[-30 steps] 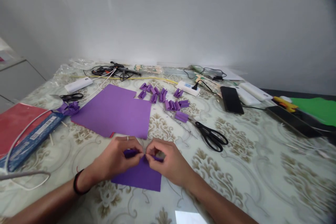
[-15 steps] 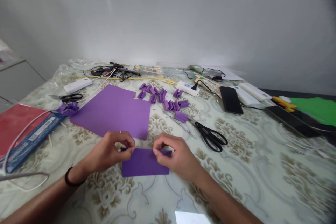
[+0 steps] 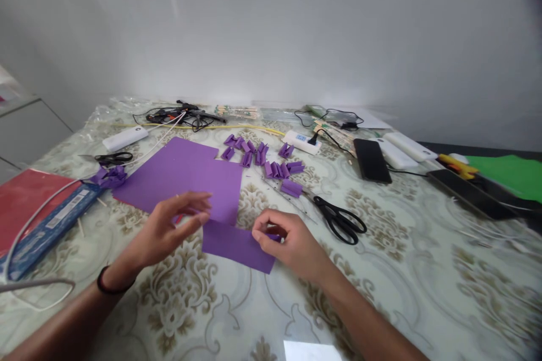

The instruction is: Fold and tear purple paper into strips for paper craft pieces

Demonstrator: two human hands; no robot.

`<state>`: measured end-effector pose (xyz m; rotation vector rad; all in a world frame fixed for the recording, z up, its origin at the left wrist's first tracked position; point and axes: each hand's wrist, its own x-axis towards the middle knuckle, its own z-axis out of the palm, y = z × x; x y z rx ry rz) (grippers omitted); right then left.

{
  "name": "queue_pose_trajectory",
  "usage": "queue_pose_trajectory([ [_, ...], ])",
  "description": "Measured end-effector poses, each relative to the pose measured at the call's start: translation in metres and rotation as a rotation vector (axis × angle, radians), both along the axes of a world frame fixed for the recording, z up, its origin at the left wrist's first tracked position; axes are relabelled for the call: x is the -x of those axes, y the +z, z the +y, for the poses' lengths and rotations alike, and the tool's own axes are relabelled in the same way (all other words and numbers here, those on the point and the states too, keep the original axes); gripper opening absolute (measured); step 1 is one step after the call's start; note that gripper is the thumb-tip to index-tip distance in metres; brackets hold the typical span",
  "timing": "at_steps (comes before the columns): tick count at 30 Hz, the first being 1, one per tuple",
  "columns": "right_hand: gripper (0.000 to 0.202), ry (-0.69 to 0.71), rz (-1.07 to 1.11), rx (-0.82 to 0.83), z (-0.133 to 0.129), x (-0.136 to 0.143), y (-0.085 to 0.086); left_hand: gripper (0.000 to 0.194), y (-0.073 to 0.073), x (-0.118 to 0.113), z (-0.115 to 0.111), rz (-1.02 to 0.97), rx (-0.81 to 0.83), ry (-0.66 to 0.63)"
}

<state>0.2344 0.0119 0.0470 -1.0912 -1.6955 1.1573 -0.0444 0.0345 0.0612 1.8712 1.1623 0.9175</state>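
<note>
My right hand (image 3: 282,240) pinches the right end of a small purple paper rectangle (image 3: 237,245), which slants down to the right in front of me. To the left, my left hand (image 3: 175,228) hovers with thumb and fingers apart, just off the paper's left corner and holding nothing. Behind the hands lies a large purple sheet (image 3: 182,175) with a notch cut from its upper right. Several small folded purple paper pieces (image 3: 275,170) are grouped beyond it. One folded piece (image 3: 292,188) rests at the blades of black-handled scissors (image 3: 340,219).
Small scissors (image 3: 113,157) and crumpled purple paper (image 3: 110,176) lie left, near a red sheet (image 3: 29,197) and a blue package (image 3: 59,225). A white power strip (image 3: 301,142), a black phone (image 3: 372,161) and green paper (image 3: 508,175) are at back and right.
My left hand has let go of the small paper and drawn left, its fingers spreading. The paper has turned, its left end now higher, while my right hand keeps its pinch.
</note>
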Motion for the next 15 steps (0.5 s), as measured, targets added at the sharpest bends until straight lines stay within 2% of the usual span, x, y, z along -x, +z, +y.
queue_pose_trajectory([
  [2,0.009,0.015,0.013,0.022,-0.003,0.005,-0.002,0.028,-0.001,-0.009,-0.008,0.109,-0.025,-0.074],
  [5,0.009,0.014,0.029,0.045,-0.008,0.01,-0.003,0.018,-0.003,-0.018,-0.016,0.181,-0.019,-0.11],
  [15,0.006,-0.014,0.043,0.029,-0.007,0.008,-0.003,0.019,-0.003,-0.014,-0.015,0.079,0.048,-0.151],
])
